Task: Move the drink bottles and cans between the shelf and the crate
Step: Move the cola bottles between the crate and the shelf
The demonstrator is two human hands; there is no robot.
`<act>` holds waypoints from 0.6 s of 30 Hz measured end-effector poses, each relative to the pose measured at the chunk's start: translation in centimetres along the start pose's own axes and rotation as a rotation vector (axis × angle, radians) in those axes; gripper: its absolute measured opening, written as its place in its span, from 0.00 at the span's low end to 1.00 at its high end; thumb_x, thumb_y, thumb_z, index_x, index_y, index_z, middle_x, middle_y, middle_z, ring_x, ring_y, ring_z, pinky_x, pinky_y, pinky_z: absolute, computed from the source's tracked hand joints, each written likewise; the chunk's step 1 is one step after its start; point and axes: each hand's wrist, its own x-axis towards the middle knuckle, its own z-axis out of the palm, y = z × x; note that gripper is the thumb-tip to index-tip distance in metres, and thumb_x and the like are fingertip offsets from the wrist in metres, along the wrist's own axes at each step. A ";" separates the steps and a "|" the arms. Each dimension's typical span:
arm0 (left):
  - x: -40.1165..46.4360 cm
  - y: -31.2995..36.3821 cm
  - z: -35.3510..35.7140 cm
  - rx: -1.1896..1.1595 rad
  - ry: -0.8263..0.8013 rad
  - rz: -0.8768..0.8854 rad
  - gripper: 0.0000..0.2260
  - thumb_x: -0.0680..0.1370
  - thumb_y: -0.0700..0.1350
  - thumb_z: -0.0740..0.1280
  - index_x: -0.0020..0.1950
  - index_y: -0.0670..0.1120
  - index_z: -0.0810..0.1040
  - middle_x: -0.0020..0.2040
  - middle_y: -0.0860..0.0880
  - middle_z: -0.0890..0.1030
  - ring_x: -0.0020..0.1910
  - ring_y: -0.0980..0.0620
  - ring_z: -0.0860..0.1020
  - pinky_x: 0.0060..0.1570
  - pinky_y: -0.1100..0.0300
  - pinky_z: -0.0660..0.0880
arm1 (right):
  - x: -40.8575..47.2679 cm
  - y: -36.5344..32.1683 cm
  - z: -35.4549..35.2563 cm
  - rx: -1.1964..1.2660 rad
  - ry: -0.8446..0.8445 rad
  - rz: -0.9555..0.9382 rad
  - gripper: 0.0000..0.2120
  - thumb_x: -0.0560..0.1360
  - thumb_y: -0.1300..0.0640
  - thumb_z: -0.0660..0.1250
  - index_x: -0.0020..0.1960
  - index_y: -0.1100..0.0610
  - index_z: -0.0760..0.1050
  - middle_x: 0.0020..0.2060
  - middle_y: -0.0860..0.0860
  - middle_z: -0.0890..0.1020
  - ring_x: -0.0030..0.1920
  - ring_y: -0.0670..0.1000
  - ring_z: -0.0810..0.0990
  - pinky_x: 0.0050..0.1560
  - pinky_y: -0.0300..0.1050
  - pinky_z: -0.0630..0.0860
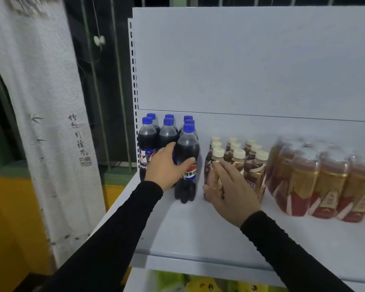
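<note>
Several dark cola bottles with blue caps stand at the left end of the white shelf [198, 232]. My left hand [167, 167] grips the front cola bottle [188, 148] around its middle. To their right stand several small brown drink bottles with cream caps. My right hand [230, 190] holds the front left brown bottle [216, 159], fingers wrapped around its body. No crate is in view.
A shrink-wrapped pack of amber tea bottles [320, 182] lies at the right of the shelf. The shelf's white back panel [251, 64] rises behind. A white hanging scroll [46, 123] is at the left. Yellow-green packets [198, 285] show on the lower shelf.
</note>
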 end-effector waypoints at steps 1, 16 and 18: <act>0.2 0.1 0.4 -0.053 0.003 -0.027 0.23 0.75 0.59 0.73 0.65 0.50 0.73 0.56 0.53 0.80 0.53 0.54 0.77 0.52 0.59 0.73 | 0.1 0.1 0.1 0.016 0.000 -0.001 0.33 0.78 0.39 0.57 0.74 0.61 0.67 0.72 0.57 0.71 0.73 0.55 0.68 0.71 0.43 0.60; -0.1 -2.6 -1.2 -0.700 -0.056 -0.261 0.17 0.74 0.53 0.75 0.57 0.51 0.72 0.53 0.51 0.81 0.51 0.53 0.82 0.50 0.52 0.83 | 0.4 -4.4 2.3 0.170 -0.158 0.145 0.40 0.75 0.34 0.65 0.79 0.50 0.54 0.74 0.47 0.65 0.71 0.47 0.66 0.65 0.39 0.66; -0.3 -2.8 -2.3 -0.857 -0.047 -0.324 0.15 0.75 0.52 0.75 0.55 0.51 0.73 0.53 0.47 0.83 0.49 0.50 0.84 0.45 0.54 0.84 | 0.2 -5.6 3.1 0.223 -0.165 0.153 0.44 0.71 0.32 0.67 0.79 0.48 0.54 0.73 0.47 0.66 0.70 0.47 0.67 0.67 0.44 0.69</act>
